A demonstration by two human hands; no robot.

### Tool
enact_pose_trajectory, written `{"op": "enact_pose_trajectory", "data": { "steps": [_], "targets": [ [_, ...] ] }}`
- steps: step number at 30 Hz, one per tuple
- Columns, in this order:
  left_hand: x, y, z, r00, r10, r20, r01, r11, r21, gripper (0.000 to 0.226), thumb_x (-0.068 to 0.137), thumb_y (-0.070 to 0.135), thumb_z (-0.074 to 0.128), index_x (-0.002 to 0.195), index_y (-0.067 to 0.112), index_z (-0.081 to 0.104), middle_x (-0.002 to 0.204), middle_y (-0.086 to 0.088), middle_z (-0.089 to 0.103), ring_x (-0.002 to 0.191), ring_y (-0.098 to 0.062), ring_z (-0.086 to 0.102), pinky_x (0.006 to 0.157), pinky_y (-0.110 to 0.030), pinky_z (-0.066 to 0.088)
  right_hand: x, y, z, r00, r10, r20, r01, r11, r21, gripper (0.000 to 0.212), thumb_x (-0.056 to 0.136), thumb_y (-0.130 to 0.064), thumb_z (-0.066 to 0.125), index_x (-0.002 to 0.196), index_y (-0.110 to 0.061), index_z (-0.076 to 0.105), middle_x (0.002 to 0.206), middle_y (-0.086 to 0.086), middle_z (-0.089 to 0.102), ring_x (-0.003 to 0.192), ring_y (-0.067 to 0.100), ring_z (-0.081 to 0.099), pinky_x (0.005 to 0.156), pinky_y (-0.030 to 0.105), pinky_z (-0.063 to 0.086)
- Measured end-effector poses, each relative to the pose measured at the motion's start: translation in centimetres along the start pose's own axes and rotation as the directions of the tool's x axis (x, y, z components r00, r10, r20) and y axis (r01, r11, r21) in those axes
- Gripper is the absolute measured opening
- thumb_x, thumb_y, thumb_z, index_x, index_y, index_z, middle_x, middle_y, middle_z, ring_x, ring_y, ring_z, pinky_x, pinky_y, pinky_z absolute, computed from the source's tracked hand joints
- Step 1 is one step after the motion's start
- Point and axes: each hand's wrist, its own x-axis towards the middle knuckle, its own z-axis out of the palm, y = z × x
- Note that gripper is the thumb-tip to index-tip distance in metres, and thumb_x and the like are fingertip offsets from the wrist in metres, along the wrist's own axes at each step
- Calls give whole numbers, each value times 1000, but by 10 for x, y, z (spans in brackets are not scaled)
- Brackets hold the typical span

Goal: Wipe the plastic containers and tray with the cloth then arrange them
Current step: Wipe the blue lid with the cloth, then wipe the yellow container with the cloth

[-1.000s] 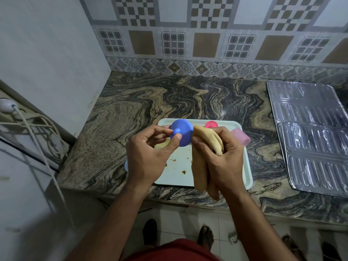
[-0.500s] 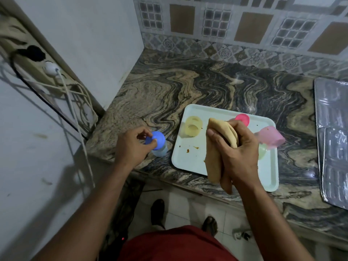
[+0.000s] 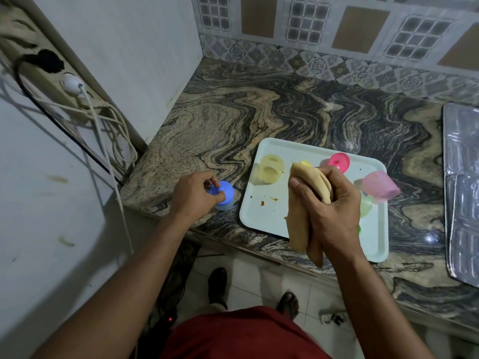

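At the far left, a beige wall-mounted power strip (image 3: pixel 51 81) is carrying a black plug and a white plug, with pale cables (image 3: pixel 114 141) hanging down beside the white wall. Next along, the left hand (image 3: pixel 193 196) is reaching over the front left corner of the swirled brown-and-black marble worktop (image 3: pixel 298 104), its fingers (image 3: pixel 215 182) curling round the small blue round plastic container (image 3: pixel 224 196) and pinching its top while it is sitting on the worktop just beside the left edge of the pale green rectangular plastic tray (image 3: pixel 261 218). The tray is lying flat near the front edge of the worktop, with brown smears showing on its bare surface. On its rear left part a translucent yellow plastic container (image 3: pixel 270 169) is resting, and further right a pink round plastic lid (image 3: pixel 339 160) is sitting near the back rim. The right hand (image 3: pixel 331 211) is hovering over the middle of the tray, its fingers (image 3: pixel 302 189) gripping a folded tan cloth (image 3: pixel 300 221) that is hanging down from the fist. Just right of it a translucent pink plastic cup (image 3: pixel 379 187) is lying tilted on its side over a pale green plastic container (image 3: pixel 366 206) at the tray's right part. At the far right edge, a ribbed silvery foil sheet (image 3: pixel 464 193) is covering the worktop.
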Motion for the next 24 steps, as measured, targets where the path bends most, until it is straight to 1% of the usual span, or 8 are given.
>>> {"op": "enact_pose_trajectory", "data": {
  "steps": [3, 5, 10, 13, 15, 18, 21, 24],
  "targets": [
    [0, 1, 1, 1000, 2, -3, -2, 1000, 16, 16, 75, 26, 87, 80, 25, 72, 84, 0, 75, 84, -20, 71, 69, -39, 60, 1, 5, -4, 1000, 13, -5, -13, 1000, 18, 23, 88, -26, 85, 94, -12, 67, 83, 7, 69, 75, 30, 65, 65, 65, 59],
    [0, 2, 1, 1000, 2, -8, -2, 1000, 26, 16, 75, 26, 86, 79, 25, 71, 84, 1, 75, 84, -21, 71, 68, -40, 60, 1, 5, -6, 1000, 6, -7, -6, 1000, 2, 24, 88, -26, 86, 96, -11, 68, 84, 10, 70, 76, 37, 68, 67, 64, 60],
    [-1, -4, 5, 1000, 3, -29, -3, 1000, 4, 17, 74, 26, 86, 78, 26, 70, 83, 6, 76, 84, -16, 72, 72, -40, 61, 3, 5, -13, 998, 34, -61, -33, 999, 15, 20, 90, -17, 84, 96, -7, 68, 83, 3, 70, 76, 17, 65, 69, 42, 56],
    [-1, -9, 7, 1000, 2, -31, -3, 1000, -16, 19, 75, 28, 87, 79, 29, 68, 86, 9, 76, 87, -14, 73, 75, -41, 62, 6, 5, -21, 995, 49, -84, -46, 998, 37, 21, 91, -20, 84, 98, -8, 68, 83, 8, 69, 75, 20, 65, 67, 43, 59],
    [-2, -10, 8, 1000, 17, -18, -17, 1000, 11, 18, 79, 29, 86, 85, 30, 69, 94, 5, 77, 93, -19, 73, 77, -42, 61, 7, 2, -27, 993, 39, -114, -33, 998, 51, 20, 92, -16, 82, 99, -4, 67, 82, 7, 68, 71, 14, 65, 62, 36, 58],
    [-3, -3, 10, 993, 99, -58, -95, 993, 66, 22, 83, 32, 83, 100, 28, 69, 106, 0, 69, 101, -27, 67, 78, -42, 57, 8, -2, -44, 986, 14, -165, -10, 1000, 28, 18, 92, -16, 82, 98, -5, 69, 82, -1, 69, 76, 15, 64, 68, 34, 55],
    [-4, 16, 15, 968, 191, -163, -190, 982, 20, 22, 86, 29, 80, 104, 24, 70, 110, -2, 62, 102, -27, 62, 80, -39, 52, 8, -5, -64, 975, -5, -220, 10, 1000, 19, 14, 92, -17, 82, 89, -20, 69, 77, -10, 67, 73, 9, 61, 69, 29, 51],
    [-11, 46, 36, 938, 335, -94, -336, 942, 7, 18, 87, 24, 79, 103, 23, 71, 107, 1, 63, 100, -23, 60, 78, -34, 48, 4, -6, -91, 948, -26, -316, 35, 999, 25, 19, 92, -16, 81, 86, -25, 66, 76, -11, 66, 71, 4, 59, 68, 23, 50]
  ]
}}
